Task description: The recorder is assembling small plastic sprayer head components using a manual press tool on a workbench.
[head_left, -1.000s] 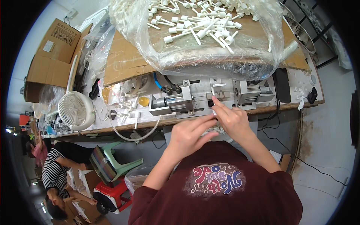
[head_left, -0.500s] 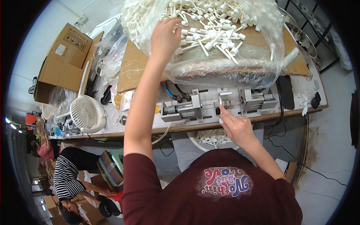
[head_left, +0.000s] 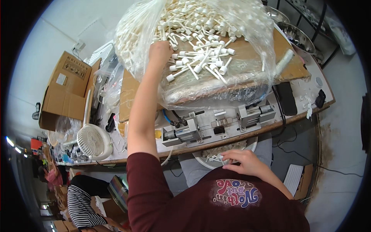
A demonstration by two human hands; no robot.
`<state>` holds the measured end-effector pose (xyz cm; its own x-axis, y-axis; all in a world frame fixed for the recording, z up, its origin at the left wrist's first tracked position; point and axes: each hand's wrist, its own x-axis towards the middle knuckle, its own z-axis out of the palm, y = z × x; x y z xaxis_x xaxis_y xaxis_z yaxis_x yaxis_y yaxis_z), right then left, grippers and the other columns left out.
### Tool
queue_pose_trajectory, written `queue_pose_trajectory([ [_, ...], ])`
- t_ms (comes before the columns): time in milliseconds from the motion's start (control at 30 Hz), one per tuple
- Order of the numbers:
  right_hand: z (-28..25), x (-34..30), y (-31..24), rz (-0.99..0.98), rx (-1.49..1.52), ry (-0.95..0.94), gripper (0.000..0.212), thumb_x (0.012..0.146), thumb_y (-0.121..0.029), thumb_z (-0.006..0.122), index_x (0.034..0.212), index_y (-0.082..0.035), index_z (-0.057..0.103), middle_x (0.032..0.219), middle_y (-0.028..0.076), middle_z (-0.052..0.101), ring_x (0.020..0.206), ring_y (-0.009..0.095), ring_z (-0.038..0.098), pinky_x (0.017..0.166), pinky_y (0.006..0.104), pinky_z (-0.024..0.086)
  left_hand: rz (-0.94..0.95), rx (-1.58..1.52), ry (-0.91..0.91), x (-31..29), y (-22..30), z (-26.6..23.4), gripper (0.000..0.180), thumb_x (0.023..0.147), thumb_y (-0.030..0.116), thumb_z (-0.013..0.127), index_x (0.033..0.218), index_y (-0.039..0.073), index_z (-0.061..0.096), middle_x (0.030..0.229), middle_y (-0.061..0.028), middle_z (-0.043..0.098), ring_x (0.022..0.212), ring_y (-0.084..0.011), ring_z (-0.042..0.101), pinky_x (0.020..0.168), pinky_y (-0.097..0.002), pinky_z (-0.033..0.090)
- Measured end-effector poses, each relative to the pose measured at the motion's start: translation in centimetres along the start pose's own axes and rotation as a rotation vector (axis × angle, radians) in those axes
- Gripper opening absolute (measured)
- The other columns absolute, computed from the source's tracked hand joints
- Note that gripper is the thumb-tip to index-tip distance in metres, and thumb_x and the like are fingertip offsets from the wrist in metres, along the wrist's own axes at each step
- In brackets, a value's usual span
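Note:
My left hand reaches to the near left edge of a heap of white plastic pieces, each a thin stem with a wider cylindrical cap. Its fingers are curled down among them, and what they grip is hidden. My right hand is low over a white bowl of similar white pieces at my lap. Its thumb and fingers are bent toward each other around something pale that I cannot make out. Between the two hands, a metal clamping fixture with two grey end blocks sits at the table's front edge.
A clear plastic bag spreads around the heap, over cardboard. To the left stand a white fan and an open carton. Metal bowls stand at the far right. A person in stripes bends at lower left.
My right hand has left the fixture and come down over the bowl. The white piece on the fixture is gone from there. My left hand has closed among the heaped pieces; the view has shifted.

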<state>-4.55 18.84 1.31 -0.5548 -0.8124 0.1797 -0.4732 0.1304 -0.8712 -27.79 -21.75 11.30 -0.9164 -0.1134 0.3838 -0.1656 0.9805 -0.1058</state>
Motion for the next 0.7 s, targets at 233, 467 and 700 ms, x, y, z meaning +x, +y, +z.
queue_pose_trajectory([
  [233,-4.4,-0.6,1.8,0.112,0.038,0.619,0.013,0.084,-0.005,0.074,0.096,-0.001,0.072,0.09,0.007,0.072,0.068,0.01,0.063,0.059,0.0232,0.05,0.047,-0.778,0.211,-6.0,3.5,-7.8,0.016,0.087,0.01,0.071,0.1,0.001,0.073,0.091,-0.0107,0.073,0.083,-0.0174,0.07,0.073,-0.03,0.056],
  [467,-12.5,-6.0,9.2,0.218,-0.195,1.365,0.018,0.087,0.001,0.069,0.104,-0.003,0.068,0.089,0.001,0.06,0.07,0.005,0.054,0.059,0.0193,0.043,0.189,-0.835,0.167,-17.0,11.1,-13.4,0.012,0.083,-0.002,0.073,0.093,0.002,0.075,0.086,-0.0061,0.067,0.075,-0.0114,0.062,0.062,-0.0239,0.051],
  [700,-20.9,-8.1,16.4,0.554,-0.73,1.354,0.031,0.082,-0.018,0.076,0.11,-0.006,0.068,0.092,0.006,0.057,0.072,0.018,0.056,0.068,0.0331,0.048,0.238,-1.029,0.0,-22.7,14.3,-14.3,0.016,0.08,-0.005,0.073,0.095,-0.001,0.074,0.086,-0.0088,0.068,0.073,-0.0127,0.063,0.065,-0.0235,0.05],
])
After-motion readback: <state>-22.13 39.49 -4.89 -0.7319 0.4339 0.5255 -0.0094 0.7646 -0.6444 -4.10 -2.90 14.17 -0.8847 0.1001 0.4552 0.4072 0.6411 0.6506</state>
